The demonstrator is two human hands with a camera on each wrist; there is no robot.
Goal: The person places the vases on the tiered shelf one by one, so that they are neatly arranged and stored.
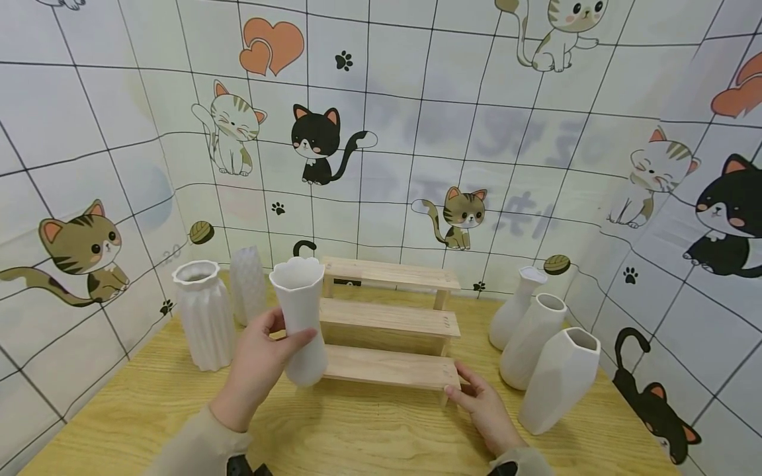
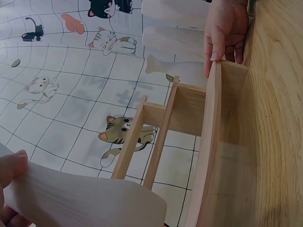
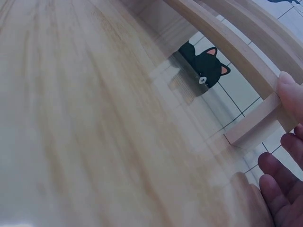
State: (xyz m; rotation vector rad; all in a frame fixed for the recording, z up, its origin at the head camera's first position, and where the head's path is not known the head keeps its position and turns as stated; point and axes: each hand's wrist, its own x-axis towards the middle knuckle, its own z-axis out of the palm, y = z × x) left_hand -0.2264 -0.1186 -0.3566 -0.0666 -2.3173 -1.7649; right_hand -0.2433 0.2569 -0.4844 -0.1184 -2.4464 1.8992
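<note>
My left hand [image 1: 264, 360] grips a white vase [image 1: 305, 324] with a scalloped rim, thumb across its front. The vase is upright in front of the left end of a three-step wooden stand [image 1: 381, 367]. In the left wrist view the vase [image 2: 90, 194] lies across the lower left, below the fingers. At the stand's other end, my right hand [image 1: 485, 403] holds the corner of the lowest step between thumb and forefinger. The right wrist view shows its thumb [image 3: 289, 87] against the board's edge, the lower fingers apart from the wood.
Left of the stand are a ribbed white vase [image 1: 205, 317] and a textured one [image 1: 247, 284] behind it. On the right stand a slim-necked vase [image 1: 514, 311], a smooth vase [image 1: 532, 344] and a faceted vase [image 1: 559, 380]. A cat-printed tile sheet [image 1: 393, 132] backs the wooden table [image 1: 357, 430].
</note>
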